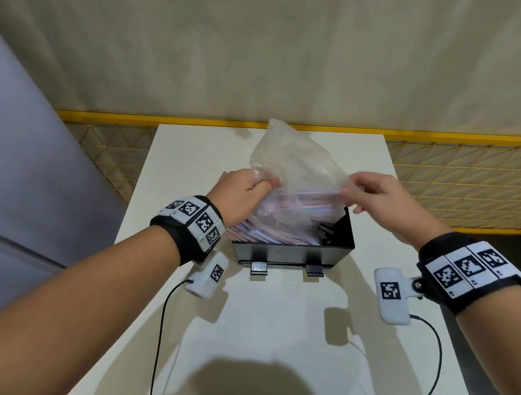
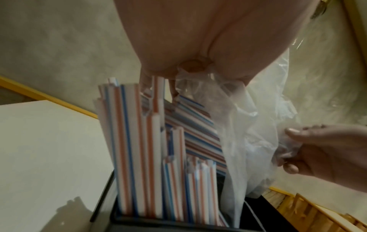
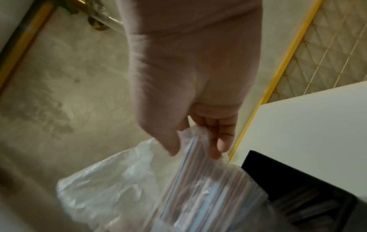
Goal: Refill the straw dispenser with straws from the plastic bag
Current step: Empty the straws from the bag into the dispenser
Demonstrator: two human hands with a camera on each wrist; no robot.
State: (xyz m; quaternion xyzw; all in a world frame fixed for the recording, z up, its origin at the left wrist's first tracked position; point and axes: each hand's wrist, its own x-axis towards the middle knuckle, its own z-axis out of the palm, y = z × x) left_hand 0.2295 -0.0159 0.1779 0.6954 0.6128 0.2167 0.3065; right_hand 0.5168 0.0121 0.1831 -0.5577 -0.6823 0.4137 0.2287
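Note:
A clear plastic bag (image 1: 291,168) is held over the black open-topped straw dispenser (image 1: 292,249) on the white table (image 1: 270,328). My left hand (image 1: 243,192) grips the bag's left side and my right hand (image 1: 370,193) pinches its right edge. Striped red, blue and white straws (image 1: 267,235) lie in the dispenser, and more show through the bag. In the left wrist view the straws (image 2: 139,149) stand up out of the dispenser (image 2: 111,204) beside the bag (image 2: 238,133). In the right wrist view my fingers (image 3: 220,141) pinch the bag (image 3: 139,180) with straws inside.
A yellow-framed mesh fence (image 1: 465,181) runs behind the table, with a concrete floor beyond. A grey surface (image 1: 14,153) lies at the left. Two white wrist camera units (image 1: 390,296) hang over the table with cables trailing toward me.

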